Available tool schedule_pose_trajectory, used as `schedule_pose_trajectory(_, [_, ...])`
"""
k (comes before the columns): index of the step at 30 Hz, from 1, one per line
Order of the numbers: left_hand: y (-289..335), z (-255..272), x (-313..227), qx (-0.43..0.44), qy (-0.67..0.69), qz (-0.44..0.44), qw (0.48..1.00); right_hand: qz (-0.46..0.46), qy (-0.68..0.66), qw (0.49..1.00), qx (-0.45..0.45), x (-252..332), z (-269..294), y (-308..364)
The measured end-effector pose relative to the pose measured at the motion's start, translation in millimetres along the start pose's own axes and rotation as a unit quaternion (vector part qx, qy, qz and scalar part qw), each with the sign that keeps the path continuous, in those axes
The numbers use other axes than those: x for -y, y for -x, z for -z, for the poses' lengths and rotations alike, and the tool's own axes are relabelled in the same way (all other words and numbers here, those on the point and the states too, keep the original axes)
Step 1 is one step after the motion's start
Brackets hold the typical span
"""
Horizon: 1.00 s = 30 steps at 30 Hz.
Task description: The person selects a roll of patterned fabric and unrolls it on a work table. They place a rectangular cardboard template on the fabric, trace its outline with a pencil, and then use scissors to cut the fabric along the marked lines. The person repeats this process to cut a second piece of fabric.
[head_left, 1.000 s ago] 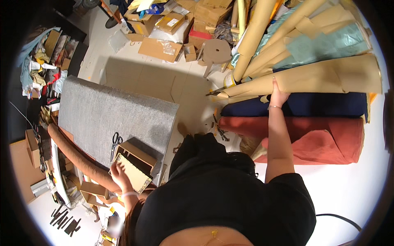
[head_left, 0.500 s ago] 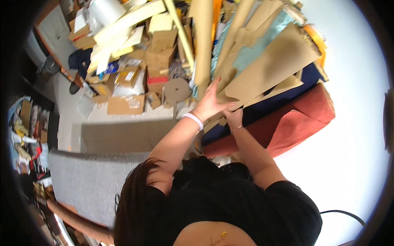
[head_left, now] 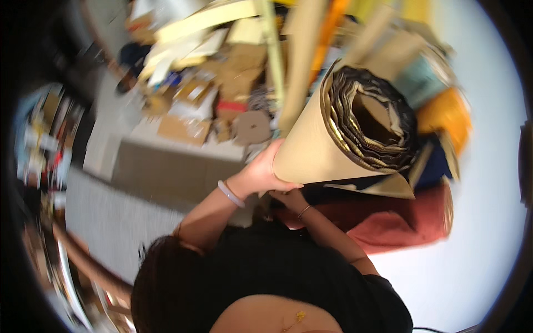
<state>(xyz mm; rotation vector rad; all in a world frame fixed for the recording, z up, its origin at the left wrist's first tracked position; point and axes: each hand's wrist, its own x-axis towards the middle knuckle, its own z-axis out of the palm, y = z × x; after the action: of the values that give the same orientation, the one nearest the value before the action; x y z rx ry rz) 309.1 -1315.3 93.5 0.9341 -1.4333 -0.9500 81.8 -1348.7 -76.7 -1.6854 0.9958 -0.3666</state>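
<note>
In the head view, your left hand (head_left: 265,171) clasps the tilted tan roll (head_left: 313,149) near its lower end, thumb and fingers around it, near the red roll (head_left: 391,226); your right hand's (head_left: 290,200) finger state cannot be determined.

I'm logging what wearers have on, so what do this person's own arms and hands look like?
The gloveless left hand has a smooth, pale lilac bangle at its wrist; the partly hidden right hand has a thin bracelet. A short black fabric sleeve shows on the right arm; the left sleeve's edge is unclear.
</note>
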Motion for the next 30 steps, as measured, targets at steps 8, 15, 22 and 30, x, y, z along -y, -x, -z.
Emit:
schedule_pose_trajectory(8, [114,105,-25,-0.257,0.041,0.061,0.964,0.146,0.064,0.966,0.203,20,-89,-108])
schedule_pose_trajectory(15, [196,157,0,-0.558,-0.018,-0.005,0.829,-0.493,0.004,0.793,0.359,-59,-138,-238])
schedule_pose_trajectory(22, [209,198,-33,-0.639,-0.038,0.054,0.766,-0.638,-0.346,0.621,0.295,-5,-275,-269])
schedule_pose_trajectory(30, [203,212,-117,-0.572,-0.199,0.029,0.795,-0.465,-0.312,0.735,0.383,70,-375,-288])
